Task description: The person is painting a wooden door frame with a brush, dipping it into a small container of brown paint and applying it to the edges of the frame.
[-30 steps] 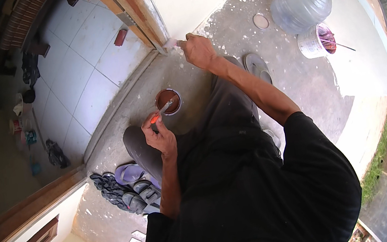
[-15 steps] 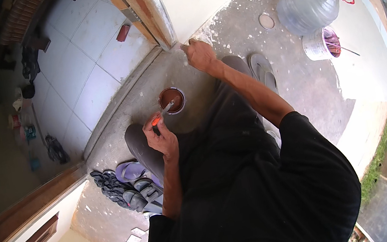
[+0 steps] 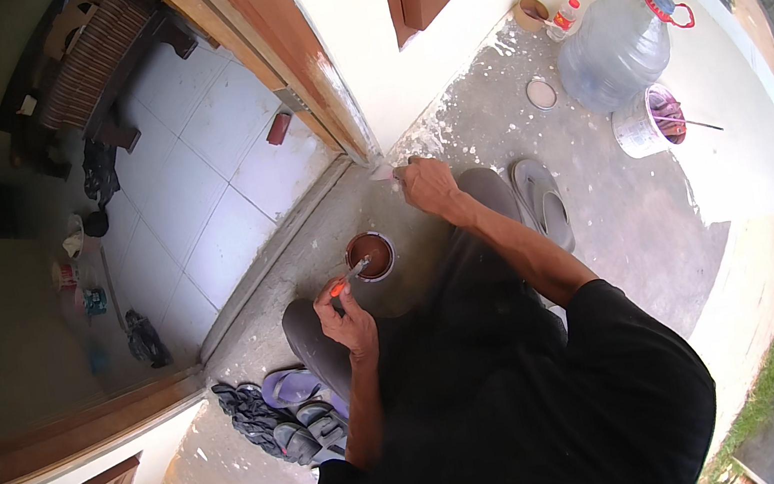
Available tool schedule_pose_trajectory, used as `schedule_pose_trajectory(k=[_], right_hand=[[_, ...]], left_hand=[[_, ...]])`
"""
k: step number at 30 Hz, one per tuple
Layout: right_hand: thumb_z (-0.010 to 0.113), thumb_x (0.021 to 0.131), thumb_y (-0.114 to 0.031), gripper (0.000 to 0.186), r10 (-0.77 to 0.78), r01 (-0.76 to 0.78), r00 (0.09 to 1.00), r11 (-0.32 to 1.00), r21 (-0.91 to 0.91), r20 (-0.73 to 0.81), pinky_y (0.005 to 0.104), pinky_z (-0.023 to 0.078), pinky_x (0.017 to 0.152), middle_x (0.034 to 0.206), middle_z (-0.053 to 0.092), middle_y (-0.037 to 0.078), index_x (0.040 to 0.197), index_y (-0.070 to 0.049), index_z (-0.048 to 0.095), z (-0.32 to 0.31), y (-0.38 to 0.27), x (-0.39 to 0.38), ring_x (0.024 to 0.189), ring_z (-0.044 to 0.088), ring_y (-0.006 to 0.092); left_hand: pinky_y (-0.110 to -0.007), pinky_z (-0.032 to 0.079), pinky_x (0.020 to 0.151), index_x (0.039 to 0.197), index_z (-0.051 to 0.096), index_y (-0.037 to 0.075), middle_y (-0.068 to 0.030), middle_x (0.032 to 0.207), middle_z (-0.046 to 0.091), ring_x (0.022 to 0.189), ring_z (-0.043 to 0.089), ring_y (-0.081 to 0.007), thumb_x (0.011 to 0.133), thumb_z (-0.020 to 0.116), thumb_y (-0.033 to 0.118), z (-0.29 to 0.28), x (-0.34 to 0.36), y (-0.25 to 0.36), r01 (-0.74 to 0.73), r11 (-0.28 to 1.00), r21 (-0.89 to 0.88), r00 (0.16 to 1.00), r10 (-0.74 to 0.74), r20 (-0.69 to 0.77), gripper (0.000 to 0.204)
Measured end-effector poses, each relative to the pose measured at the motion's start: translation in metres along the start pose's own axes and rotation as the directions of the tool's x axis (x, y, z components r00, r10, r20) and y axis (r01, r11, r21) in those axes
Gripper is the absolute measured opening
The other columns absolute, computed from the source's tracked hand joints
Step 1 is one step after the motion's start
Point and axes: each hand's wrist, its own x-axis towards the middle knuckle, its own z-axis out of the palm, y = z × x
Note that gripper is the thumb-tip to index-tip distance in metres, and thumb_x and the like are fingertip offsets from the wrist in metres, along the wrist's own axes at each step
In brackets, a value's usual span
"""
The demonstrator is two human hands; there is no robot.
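Observation:
My left hand [image 3: 347,321] is closed on an orange-handled brush [image 3: 340,287], its tip over an open can of brown paint [image 3: 369,245] on the concrete floor. My right hand [image 3: 432,190] is closed on a small pale pinkish tool [image 3: 384,173], too small to identify, held at the foot of the wooden door frame [image 3: 301,53]. The frame shows patches of white along its lower part. My bent knees are on both sides below the can, with a grey sandal [image 3: 543,204] to the right.
A tiled room [image 3: 198,201] lies through the doorway. A pile of footwear [image 3: 295,398] sits lower left. At upper right stand a large water jug [image 3: 611,54], a bucket with tools [image 3: 640,126], a small bottle [image 3: 564,18], a tape roll [image 3: 530,13] and a round lid [image 3: 541,93].
The view has shifted, so the scene sits lower in the picture. My right hand has moved slightly down at the frame's foot; my left hand stays over the paint can with the brush.

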Motion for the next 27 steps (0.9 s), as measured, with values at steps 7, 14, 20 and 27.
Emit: schedule_pose_trajectory(k=[7,14,20,27], right_hand=[[0.064,0.09,-0.02,0.026,0.302,-0.237,0.907,0.942,0.239,-0.293,0.0422,0.047,0.062,0.074,0.062,0.016,0.112,-0.008,0.073,-0.158,0.037,-0.072,0.067,0.062,0.0325],[0.06,0.097,-0.025,0.026,0.862,-0.331,0.476,0.361,0.872,-0.176,0.028,0.034,0.046,0.067,0.061,0.006,0.097,-0.001,0.07,-0.156,0.182,-0.192,0.05,0.047,0.0125],[0.057,0.097,-0.024,0.024,0.949,0.002,0.296,-0.115,0.993,0.11,0.0256,0.028,0.041,0.064,0.057,0.003,0.083,-0.006,0.063,-0.147,0.246,-0.251,0.045,0.036,0.0076],[0.057,0.098,-0.026,0.034,0.672,-0.427,0.097,0.695,0.579,-0.734,0.0289,0.042,0.053,0.073,0.063,0.009,0.113,0.002,0.068,-0.199,0.295,-0.255,0.057,0.055,0.015]], left_hand=[[-0.035,0.051,0.086,0.101,0.06,-0.001,-0.0136,0.102,0.068,0.093,0.065,-0.0243,0.099,0.06,0.016,-0.001,-0.001,-0.004,0.033,0.999,0.028,0.999,-0.033,-0.004,0.017],[-0.038,0.049,0.089,0.105,0.062,-0.003,-0.0145,0.102,0.067,0.096,0.064,-0.0273,0.1,0.059,0.022,0.001,0.005,0.02,0.089,0.987,0.136,0.996,-0.091,0.005,0.025],[-0.04,0.048,0.087,0.106,0.062,-0.001,-0.0149,0.103,0.066,0.095,0.063,-0.03,0.1,0.057,0.028,-0.007,0.004,0.011,0.074,0.959,0.274,0.996,-0.084,0.026,0.03],[-0.039,0.049,0.087,0.106,0.063,0.0,-0.0152,0.104,0.067,0.096,0.064,-0.0294,0.101,0.056,0.029,-0.002,0.007,0.021,0.079,0.962,0.261,0.996,-0.089,0.027,0.031]])
